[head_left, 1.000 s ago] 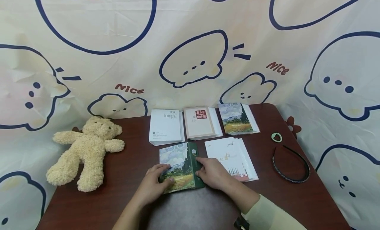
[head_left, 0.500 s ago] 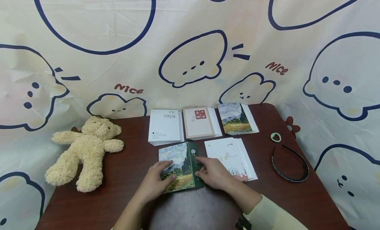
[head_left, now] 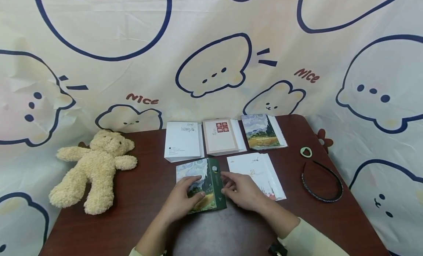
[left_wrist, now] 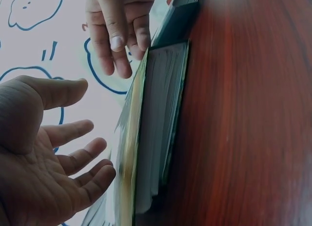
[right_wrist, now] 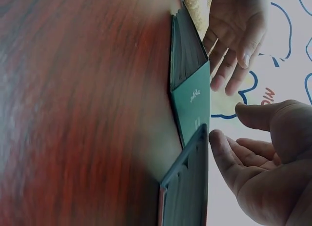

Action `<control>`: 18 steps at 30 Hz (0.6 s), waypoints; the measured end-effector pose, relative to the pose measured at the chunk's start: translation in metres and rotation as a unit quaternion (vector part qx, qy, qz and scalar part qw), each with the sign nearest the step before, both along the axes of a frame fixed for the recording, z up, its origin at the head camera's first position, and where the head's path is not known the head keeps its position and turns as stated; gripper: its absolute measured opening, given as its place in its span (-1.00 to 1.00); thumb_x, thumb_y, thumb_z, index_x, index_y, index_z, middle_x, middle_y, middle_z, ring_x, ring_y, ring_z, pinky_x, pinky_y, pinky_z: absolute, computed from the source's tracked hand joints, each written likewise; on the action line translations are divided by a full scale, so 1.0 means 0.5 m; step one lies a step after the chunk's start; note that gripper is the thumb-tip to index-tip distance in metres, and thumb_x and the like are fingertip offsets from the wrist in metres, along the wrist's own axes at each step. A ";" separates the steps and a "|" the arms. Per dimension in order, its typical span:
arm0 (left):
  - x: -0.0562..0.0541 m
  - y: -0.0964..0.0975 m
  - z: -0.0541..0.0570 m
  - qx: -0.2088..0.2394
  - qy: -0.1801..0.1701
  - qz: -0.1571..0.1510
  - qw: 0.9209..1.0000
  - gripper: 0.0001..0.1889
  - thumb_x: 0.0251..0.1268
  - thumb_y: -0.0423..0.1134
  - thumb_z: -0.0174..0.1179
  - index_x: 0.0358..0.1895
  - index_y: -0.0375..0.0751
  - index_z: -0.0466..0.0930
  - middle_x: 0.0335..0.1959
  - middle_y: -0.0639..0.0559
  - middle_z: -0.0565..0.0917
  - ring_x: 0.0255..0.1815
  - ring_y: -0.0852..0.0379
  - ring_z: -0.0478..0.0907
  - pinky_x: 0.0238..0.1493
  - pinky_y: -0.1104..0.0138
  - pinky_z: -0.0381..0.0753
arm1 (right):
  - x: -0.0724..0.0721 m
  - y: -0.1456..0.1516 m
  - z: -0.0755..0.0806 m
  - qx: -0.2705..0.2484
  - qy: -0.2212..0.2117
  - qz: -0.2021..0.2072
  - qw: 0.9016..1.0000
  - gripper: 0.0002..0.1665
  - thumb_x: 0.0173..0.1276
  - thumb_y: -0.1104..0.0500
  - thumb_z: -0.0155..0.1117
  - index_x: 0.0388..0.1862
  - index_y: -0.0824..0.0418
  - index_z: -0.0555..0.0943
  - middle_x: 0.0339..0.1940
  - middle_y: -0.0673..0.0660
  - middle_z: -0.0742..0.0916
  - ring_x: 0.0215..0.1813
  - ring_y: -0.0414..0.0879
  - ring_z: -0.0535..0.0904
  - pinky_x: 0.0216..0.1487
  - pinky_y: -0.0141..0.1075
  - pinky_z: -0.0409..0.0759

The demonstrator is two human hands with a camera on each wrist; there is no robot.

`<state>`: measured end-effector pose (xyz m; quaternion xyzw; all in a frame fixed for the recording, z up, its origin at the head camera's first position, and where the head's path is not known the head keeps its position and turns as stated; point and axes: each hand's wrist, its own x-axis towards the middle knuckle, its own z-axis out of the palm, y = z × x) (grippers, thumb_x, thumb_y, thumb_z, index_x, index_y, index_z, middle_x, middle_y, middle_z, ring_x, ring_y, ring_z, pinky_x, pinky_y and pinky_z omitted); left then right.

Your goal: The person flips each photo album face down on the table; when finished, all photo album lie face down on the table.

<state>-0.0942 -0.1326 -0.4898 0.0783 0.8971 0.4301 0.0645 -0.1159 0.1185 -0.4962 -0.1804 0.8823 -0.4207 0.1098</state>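
A book (head_left: 209,184) with a painted landscape cover and green spine lies flat at the front middle of the table. My left hand (head_left: 180,201) is over the left part of its cover; in the left wrist view the spread fingers (left_wrist: 80,157) stand clear of the book, with nothing held. Beside the spine is my right hand (head_left: 246,192), its fingers loosely bent. In the right wrist view, the right fingertips (right_wrist: 219,140) are just off the green spine (right_wrist: 192,101) and grip nothing. A white book (head_left: 242,166) lies partly hidden under the right hand in the head view.
Behind lie a white book (head_left: 183,140), a beige book (head_left: 219,140) with red characters and another landscape-covered book (head_left: 261,133). A teddy bear (head_left: 102,164) lies at left. A pale green ring (head_left: 306,152) and a dark headband (head_left: 322,199) sit at right.
My left hand has slid from the book's left edge rightward over its cover. My right hand, earlier touching the spine, has drawn slightly right, off it. The book stays about where it was.
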 end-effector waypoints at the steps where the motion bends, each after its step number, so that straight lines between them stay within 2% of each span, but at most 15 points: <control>1: -0.001 0.004 0.001 0.003 0.001 -0.001 1.000 -0.45 0.29 -0.12 0.44 0.35 -0.08 0.61 0.29 -0.07 0.60 0.28 -0.10 0.51 0.27 -0.12 0.49 | 0.000 0.003 0.002 0.000 0.001 0.000 1.000 -0.32 0.46 0.16 0.38 0.50 0.26 0.46 0.16 0.10 0.74 -0.09 -0.28 0.69 -0.07 -0.30 0.69; 4: -0.002 0.015 0.003 0.020 -0.004 -0.004 1.000 -0.45 0.30 -0.13 0.43 0.35 -0.08 0.61 0.27 -0.08 0.60 0.20 -0.08 0.54 0.20 -0.07 0.53 | 0.002 0.014 0.006 0.000 0.006 -0.001 1.000 -0.32 0.46 0.15 0.39 0.51 0.25 0.46 0.13 0.09 0.75 -0.09 -0.27 0.69 -0.04 -0.29 0.69; 13: -0.006 0.047 0.005 0.084 -0.021 -0.017 0.996 -0.46 0.35 -0.21 0.38 0.38 -0.18 0.56 0.25 -0.13 0.58 0.13 -0.09 0.57 0.16 -0.04 0.59 | 0.005 0.046 0.002 -0.023 0.022 -0.004 0.999 -0.33 0.44 0.20 0.42 0.49 0.25 0.48 0.19 0.12 0.74 -0.05 -0.24 0.71 0.01 -0.28 0.70; 18: -0.005 0.062 0.001 0.124 -0.032 -0.039 0.991 -0.45 0.39 -0.23 0.35 0.41 -0.25 0.51 0.23 -0.20 0.57 0.21 -0.12 0.54 0.20 -0.04 0.60 | 0.008 0.058 -0.002 -0.015 0.040 -0.023 0.999 -0.35 0.43 0.20 0.44 0.45 0.25 0.51 0.15 0.06 0.76 -0.06 -0.26 0.69 0.01 -0.24 0.70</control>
